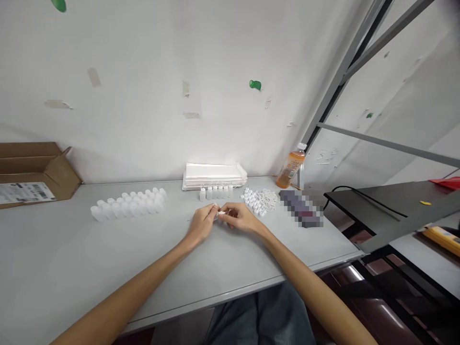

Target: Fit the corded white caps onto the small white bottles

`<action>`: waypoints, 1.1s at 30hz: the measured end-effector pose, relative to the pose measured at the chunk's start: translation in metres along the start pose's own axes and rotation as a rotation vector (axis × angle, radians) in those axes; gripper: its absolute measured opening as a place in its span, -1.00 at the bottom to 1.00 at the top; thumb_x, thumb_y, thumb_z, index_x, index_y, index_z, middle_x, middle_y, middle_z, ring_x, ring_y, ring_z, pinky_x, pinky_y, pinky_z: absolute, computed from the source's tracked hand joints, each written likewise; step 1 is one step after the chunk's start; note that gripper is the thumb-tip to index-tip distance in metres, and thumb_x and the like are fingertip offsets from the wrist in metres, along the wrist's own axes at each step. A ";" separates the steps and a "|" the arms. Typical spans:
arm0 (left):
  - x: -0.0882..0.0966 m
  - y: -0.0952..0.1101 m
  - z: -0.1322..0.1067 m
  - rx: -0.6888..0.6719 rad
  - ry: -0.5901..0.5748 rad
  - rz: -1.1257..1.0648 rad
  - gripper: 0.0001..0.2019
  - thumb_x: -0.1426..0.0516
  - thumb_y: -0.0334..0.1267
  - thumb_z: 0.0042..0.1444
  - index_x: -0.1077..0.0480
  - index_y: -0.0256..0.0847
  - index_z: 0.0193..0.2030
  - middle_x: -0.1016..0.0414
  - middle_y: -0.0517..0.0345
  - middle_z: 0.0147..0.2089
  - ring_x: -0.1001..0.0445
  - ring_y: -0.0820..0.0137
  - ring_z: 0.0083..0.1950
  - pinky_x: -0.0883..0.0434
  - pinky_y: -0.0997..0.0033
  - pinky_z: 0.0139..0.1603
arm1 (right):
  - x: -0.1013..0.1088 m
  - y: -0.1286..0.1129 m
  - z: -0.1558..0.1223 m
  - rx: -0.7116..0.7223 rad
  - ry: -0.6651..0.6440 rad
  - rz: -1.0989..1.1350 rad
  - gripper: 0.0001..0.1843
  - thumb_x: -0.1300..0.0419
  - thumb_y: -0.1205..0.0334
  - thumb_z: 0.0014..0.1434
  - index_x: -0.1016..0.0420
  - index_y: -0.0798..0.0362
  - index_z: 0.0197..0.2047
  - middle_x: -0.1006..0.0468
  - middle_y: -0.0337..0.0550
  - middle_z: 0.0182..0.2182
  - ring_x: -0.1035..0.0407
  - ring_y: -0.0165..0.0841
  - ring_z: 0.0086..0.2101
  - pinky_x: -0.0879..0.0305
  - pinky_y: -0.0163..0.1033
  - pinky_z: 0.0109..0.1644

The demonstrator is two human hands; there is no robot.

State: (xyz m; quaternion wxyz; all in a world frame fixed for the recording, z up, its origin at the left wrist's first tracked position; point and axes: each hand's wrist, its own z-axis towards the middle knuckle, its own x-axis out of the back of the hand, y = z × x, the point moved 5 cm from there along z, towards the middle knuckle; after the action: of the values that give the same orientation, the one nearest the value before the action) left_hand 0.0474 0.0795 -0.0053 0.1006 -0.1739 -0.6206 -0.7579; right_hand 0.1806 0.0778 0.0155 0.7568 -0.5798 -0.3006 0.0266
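Note:
Above the middle of the grey table, my left hand [201, 222] and my right hand [240, 216] meet fingertip to fingertip. Both are closed in a pinch around small white pieces [221, 213], mostly covered by the fingers, so I cannot tell their exact kind. Just behind the hands stands a short row of small white capped bottles [220, 192] with thin loops on top. To the right of my right hand lie a cluster of small white caps [254, 201] and a pile of white string loops [269, 199].
Several rows of translucent white bottles [129, 205] stand at the left on the table [172, 287]. Against the wall lies a stack of white flat packs [213, 176]. An orange drink bottle [290, 166], a blurred dark object [302, 208] and a cardboard box [39, 172] flank the area.

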 end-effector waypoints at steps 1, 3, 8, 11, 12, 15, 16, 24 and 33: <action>0.000 0.002 -0.001 -0.005 -0.005 0.024 -0.61 0.11 -0.03 0.23 -0.31 -0.21 -0.47 -0.26 0.25 -0.56 -0.22 0.43 -0.50 -0.16 0.45 -0.45 | 0.000 0.001 0.000 -0.007 -0.008 0.021 -0.63 -0.21 -0.08 0.12 -0.45 0.10 -0.35 -0.35 -0.33 -0.64 -0.24 -0.49 -0.61 -0.12 -0.36 -0.48; 0.000 0.007 -0.004 -0.041 -0.014 0.095 -0.61 0.14 -0.07 0.24 -0.31 -0.20 -0.47 -0.32 0.22 -0.53 -0.26 0.40 -0.46 -0.18 0.43 -0.39 | -0.001 0.005 0.000 -0.041 -0.049 0.083 -0.59 -0.18 -0.10 0.13 -0.41 0.11 -0.44 -0.34 -0.31 -0.64 -0.24 -0.49 -0.62 -0.13 -0.36 -0.50; 0.001 0.016 -0.009 -0.120 -0.011 0.244 -0.65 0.18 -0.17 0.25 -0.28 -0.17 -0.46 -0.39 0.18 -0.45 -0.31 0.36 -0.40 -0.18 0.41 -0.31 | -0.007 0.013 0.000 -0.109 -0.100 0.156 -0.45 -0.07 -0.20 0.18 -0.28 0.10 -0.58 -0.31 -0.29 -0.68 -0.23 -0.50 -0.67 -0.11 -0.35 -0.56; 0.003 0.016 -0.007 -0.114 -0.004 0.241 -0.64 0.19 -0.15 0.25 -0.28 -0.17 -0.46 -0.36 0.19 -0.48 -0.29 0.37 -0.42 -0.16 0.42 -0.34 | -0.006 0.006 0.001 -0.072 -0.064 0.147 -0.51 -0.12 -0.18 0.15 -0.36 0.11 -0.48 -0.39 -0.27 -0.58 -0.27 -0.51 -0.66 -0.17 -0.35 -0.53; 0.004 0.015 -0.006 -0.112 -0.001 0.238 -0.63 0.20 -0.14 0.25 -0.28 -0.17 -0.46 -0.35 0.19 -0.49 -0.28 0.37 -0.43 -0.16 0.42 -0.34 | -0.005 0.004 0.001 -0.065 -0.053 0.141 -0.55 -0.15 -0.16 0.14 -0.40 0.11 -0.42 -0.42 -0.26 -0.53 -0.28 -0.51 -0.64 -0.18 -0.35 -0.52; 0.005 0.012 -0.004 -0.093 -0.009 0.243 -0.63 0.20 -0.12 0.25 -0.26 -0.17 -0.47 -0.35 0.20 -0.50 -0.28 0.37 -0.43 -0.15 0.42 -0.35 | -0.004 0.000 0.001 -0.065 -0.033 0.112 -0.59 -0.19 -0.13 0.12 -0.42 0.11 -0.34 -0.44 -0.26 -0.49 -0.31 -0.50 -0.61 -0.18 -0.36 -0.50; 0.005 0.012 -0.004 -0.088 -0.010 0.255 -0.63 0.20 -0.13 0.25 -0.24 -0.17 -0.48 -0.35 0.20 -0.50 -0.28 0.37 -0.43 -0.15 0.42 -0.36 | -0.004 0.000 0.001 -0.062 -0.034 0.099 -0.59 -0.18 -0.12 0.13 -0.40 0.11 -0.38 -0.42 -0.28 -0.54 -0.29 -0.50 -0.61 -0.16 -0.36 -0.50; 0.006 0.013 -0.003 -0.101 0.004 0.246 -0.65 0.17 -0.10 0.22 -0.20 -0.17 -0.52 -0.29 0.21 -0.54 -0.27 0.38 -0.44 -0.15 0.42 -0.36 | -0.006 0.005 0.002 -0.024 -0.054 0.091 -0.57 -0.10 -0.11 0.19 -0.29 0.09 -0.47 -0.32 -0.32 -0.60 -0.26 -0.49 -0.61 -0.13 -0.35 -0.48; 0.006 0.009 -0.001 -0.099 -0.009 0.334 -0.65 0.16 -0.10 0.22 -0.17 -0.17 -0.53 -0.28 0.22 -0.55 -0.25 0.38 -0.45 -0.12 0.41 -0.37 | -0.007 0.011 0.002 -0.021 -0.083 0.121 -0.67 -0.12 0.01 0.19 -0.29 0.09 -0.44 -0.33 -0.32 -0.55 -0.27 -0.49 -0.58 -0.16 -0.34 -0.44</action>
State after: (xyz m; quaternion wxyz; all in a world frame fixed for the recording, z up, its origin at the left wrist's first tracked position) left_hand 0.0452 0.0771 0.0048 0.2138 -0.2826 -0.5453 -0.7596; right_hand 0.1769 0.0804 0.0034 0.7346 -0.6031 -0.2964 0.0933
